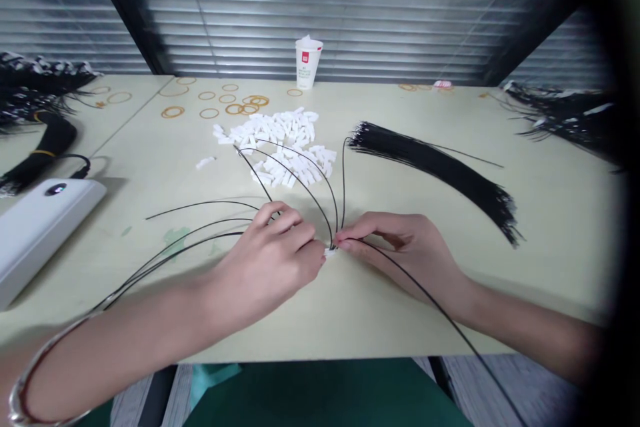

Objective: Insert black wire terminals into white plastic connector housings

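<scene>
My left hand is closed around a small white connector, of which only the end shows past the fingertips. Several thin black wires rise from the connector and arch up and to the left. More wires stick out behind my left hand toward the forearm. With thumb and index finger, my right hand pinches one black wire at the connector's edge; its long end trails down to the lower right. Whether that wire's tip sits inside the connector is hidden by the fingers.
Loose white connectors lie piled beyond my hands, and a black wire bundle lies to the right. Rubber bands and a paper cup are at the back. A white power bank and tied wires sit left.
</scene>
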A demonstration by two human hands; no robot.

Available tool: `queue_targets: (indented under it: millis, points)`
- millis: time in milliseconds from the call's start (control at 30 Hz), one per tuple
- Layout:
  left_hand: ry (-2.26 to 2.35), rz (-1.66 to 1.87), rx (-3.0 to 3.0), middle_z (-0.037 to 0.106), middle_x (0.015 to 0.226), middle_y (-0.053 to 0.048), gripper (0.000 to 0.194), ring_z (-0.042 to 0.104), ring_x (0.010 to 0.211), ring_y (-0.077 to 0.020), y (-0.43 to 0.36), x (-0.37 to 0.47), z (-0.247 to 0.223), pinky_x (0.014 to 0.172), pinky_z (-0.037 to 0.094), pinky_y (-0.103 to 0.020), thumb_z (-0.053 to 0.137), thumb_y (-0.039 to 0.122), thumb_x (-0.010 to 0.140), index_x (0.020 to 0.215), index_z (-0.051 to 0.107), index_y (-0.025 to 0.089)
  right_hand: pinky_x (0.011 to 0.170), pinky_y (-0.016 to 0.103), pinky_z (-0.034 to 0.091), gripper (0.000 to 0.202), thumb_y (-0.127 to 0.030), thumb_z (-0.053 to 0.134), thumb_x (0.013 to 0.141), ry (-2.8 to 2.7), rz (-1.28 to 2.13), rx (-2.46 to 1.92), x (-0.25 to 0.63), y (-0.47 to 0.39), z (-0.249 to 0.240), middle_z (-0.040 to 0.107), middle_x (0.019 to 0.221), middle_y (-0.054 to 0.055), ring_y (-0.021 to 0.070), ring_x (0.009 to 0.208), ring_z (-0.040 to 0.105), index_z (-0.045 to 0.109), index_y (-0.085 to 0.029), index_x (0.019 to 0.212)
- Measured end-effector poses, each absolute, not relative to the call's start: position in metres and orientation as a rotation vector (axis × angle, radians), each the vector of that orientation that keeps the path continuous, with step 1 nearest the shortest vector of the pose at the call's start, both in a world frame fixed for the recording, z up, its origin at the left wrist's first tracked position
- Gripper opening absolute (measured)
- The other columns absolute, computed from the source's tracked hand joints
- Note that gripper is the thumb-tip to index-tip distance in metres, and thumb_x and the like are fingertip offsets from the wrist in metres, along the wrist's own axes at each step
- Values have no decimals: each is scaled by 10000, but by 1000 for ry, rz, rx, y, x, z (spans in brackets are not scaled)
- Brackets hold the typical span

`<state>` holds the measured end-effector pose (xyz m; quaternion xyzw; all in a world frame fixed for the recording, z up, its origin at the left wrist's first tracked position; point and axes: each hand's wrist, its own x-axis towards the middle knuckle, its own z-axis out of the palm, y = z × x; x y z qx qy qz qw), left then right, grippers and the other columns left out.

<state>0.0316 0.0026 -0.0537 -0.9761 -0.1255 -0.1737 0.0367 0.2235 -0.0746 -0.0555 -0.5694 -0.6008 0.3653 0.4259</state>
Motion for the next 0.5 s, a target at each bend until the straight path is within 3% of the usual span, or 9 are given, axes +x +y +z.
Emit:
queue_targets:
  millis: [500]
  points:
    - [-391, -517, -3015, 568, 702, -17, 188, 496, 764, -167, 2, 33, -50, 850, 368, -365, 493, 131, 860, 793, 663, 174, 678, 256, 521, 118, -245, 578, 815, -1585, 833, -1424, 222, -77, -52, 684, 845, -9, 135, 775, 638, 693, -254, 841]
